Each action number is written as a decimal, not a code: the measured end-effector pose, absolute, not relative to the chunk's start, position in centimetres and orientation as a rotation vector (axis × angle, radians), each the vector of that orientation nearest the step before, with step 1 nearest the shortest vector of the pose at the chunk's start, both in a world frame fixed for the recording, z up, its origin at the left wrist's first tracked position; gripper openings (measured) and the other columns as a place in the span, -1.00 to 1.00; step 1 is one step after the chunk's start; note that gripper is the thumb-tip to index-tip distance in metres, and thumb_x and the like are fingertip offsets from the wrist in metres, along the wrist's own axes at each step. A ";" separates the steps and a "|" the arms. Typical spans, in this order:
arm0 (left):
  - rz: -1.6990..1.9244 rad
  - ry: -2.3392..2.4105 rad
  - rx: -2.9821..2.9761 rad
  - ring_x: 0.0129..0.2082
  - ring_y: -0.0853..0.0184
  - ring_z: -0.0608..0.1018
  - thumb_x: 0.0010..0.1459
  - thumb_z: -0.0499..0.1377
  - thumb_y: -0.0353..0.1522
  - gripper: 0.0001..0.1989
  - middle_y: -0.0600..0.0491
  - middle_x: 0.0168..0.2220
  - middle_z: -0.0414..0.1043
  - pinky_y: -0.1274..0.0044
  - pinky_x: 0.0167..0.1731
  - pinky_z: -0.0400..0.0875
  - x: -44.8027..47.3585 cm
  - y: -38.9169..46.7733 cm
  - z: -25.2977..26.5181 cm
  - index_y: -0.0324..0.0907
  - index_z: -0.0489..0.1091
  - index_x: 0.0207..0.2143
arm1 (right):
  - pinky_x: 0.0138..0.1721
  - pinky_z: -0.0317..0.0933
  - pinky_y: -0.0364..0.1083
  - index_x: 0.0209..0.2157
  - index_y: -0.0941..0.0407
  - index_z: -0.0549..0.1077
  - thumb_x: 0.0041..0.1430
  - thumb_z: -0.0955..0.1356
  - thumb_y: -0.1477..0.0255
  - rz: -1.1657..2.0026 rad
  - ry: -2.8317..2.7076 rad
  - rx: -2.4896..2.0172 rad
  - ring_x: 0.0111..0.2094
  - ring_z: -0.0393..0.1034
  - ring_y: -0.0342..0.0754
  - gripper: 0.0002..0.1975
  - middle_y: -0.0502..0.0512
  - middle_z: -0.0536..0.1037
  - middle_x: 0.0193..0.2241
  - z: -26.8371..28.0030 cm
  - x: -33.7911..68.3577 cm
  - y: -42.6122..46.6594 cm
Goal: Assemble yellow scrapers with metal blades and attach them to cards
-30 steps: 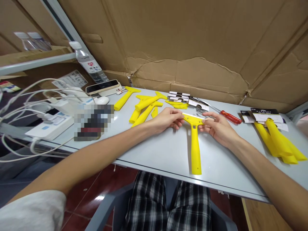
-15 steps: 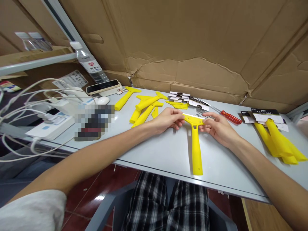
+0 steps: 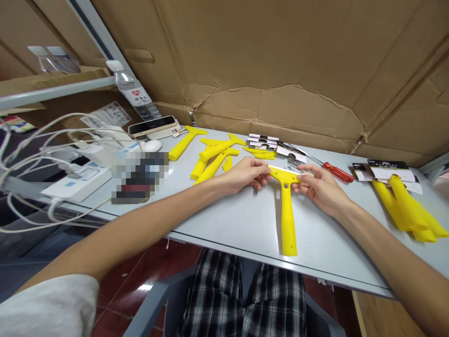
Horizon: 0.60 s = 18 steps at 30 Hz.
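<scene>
A yellow scraper (image 3: pixel 288 220) lies in front of me, its T-shaped head away from me and its handle toward the table's near edge. Along the top of the head runs a thin white or metal strip (image 3: pixel 282 170). My left hand (image 3: pixel 248 174) pinches the left end of the head between thumb and fingers. On the opposite end, my right hand (image 3: pixel 321 188) grips the head's corner, thumb on top. Some small metal parts (image 3: pixel 292 164) lie just behind the head, partly hidden by the right fingers.
Several yellow scraper handles (image 3: pixel 213 152) lie back left, near flat yellow pieces (image 3: pixel 261 153) and stacked cards (image 3: pixel 263 140). A red screwdriver (image 3: pixel 338 172) lies behind my right hand. Carded yellow scrapers (image 3: pixel 403 206) are at right. Power strips (image 3: pixel 77 182), cables and a bottle (image 3: pixel 135 93) crowd the left.
The whole view has shifted slightly, so things sit a little further right. Both hands keep their hold on the scraper's head, with almost no movement.
</scene>
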<state>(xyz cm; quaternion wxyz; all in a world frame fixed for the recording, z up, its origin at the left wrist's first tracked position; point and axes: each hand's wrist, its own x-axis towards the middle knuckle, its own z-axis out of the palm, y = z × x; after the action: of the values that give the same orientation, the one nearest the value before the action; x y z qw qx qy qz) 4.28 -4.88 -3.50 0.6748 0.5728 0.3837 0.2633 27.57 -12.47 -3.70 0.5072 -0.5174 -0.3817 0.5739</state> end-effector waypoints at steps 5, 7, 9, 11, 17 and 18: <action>0.642 0.943 1.368 -0.46 0.40 0.54 0.25 0.28 -0.38 -0.91 -0.09 -0.29 0.58 0.49 -0.49 0.43 3.8 -4.3 -2.4 -0.23 0.53 -0.22 | -0.29 0.51 -0.11 0.03 0.14 0.32 -0.03 0.50 0.50 1.367 -0.915 -1.258 -0.36 0.55 -0.06 -0.43 0.14 0.54 -0.32 -3.6 28.0 -12.3; 0.731 1.012 1.495 -0.45 0.39 0.54 0.26 0.24 -0.41 -0.89 -0.08 -0.28 0.58 0.51 -0.48 0.43 3.4 -3.9 -1.8 -0.23 0.52 -0.18 | -0.25 0.52 -0.10 0.04 0.13 0.33 -0.02 0.50 0.49 1.343 -0.923 -1.249 -0.34 0.56 -0.05 -0.44 0.12 0.53 -0.34 -3.4 28.5 -12.1; 0.850 1.082 1.710 -0.40 0.38 0.55 0.25 0.23 -0.41 -0.87 -0.04 -0.29 0.59 0.53 -0.40 0.44 2.9 -3.5 -1.3 -0.22 0.51 -0.16 | -0.23 0.52 -0.10 0.04 0.12 0.35 -0.01 0.49 0.48 1.303 -0.923 -1.240 -0.34 0.56 -0.06 -0.45 0.12 0.53 -0.34 -2.9 29.1 -11.9; 0.960 1.113 1.966 -0.32 0.36 0.56 0.23 0.24 -0.42 -0.85 0.00 -0.27 0.60 0.54 -0.29 0.44 2.5 -3.3 -1.1 -0.20 0.52 -0.14 | -0.23 0.51 -0.11 0.04 0.12 0.35 0.00 0.49 0.47 1.260 -0.912 -1.239 -0.34 0.55 -0.07 -0.46 0.13 0.53 -0.32 -2.3 29.6 -11.8; 0.861 0.961 2.427 0.02 0.18 0.54 0.25 0.23 -0.41 -0.83 -0.07 -0.04 0.58 0.33 0.14 0.37 2.5 -3.9 -2.4 -0.15 0.55 -0.11 | -0.24 0.51 -0.11 0.03 0.13 0.35 0.00 0.46 0.51 1.186 -0.855 -1.272 -0.33 0.55 -0.06 -0.48 0.17 0.54 -0.31 -1.2 30.4 -11.6; 0.829 0.885 2.480 0.13 0.13 0.50 0.25 0.24 -0.40 -0.80 -0.10 0.05 0.54 0.27 0.24 0.30 2.6 -4.0 -2.8 -0.15 0.55 -0.07 | -0.25 0.50 -0.12 0.03 0.14 0.35 0.00 0.46 0.51 1.182 -0.849 -1.276 -0.34 0.54 -0.06 -0.48 0.17 0.53 -0.32 -1.2 30.4 -11.6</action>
<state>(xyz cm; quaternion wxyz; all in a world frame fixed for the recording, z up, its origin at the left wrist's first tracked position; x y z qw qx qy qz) 2.57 -4.02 -2.81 0.1894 0.8822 0.3146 0.2947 30.43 -11.57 -1.25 0.5670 -0.5431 -0.3614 0.5030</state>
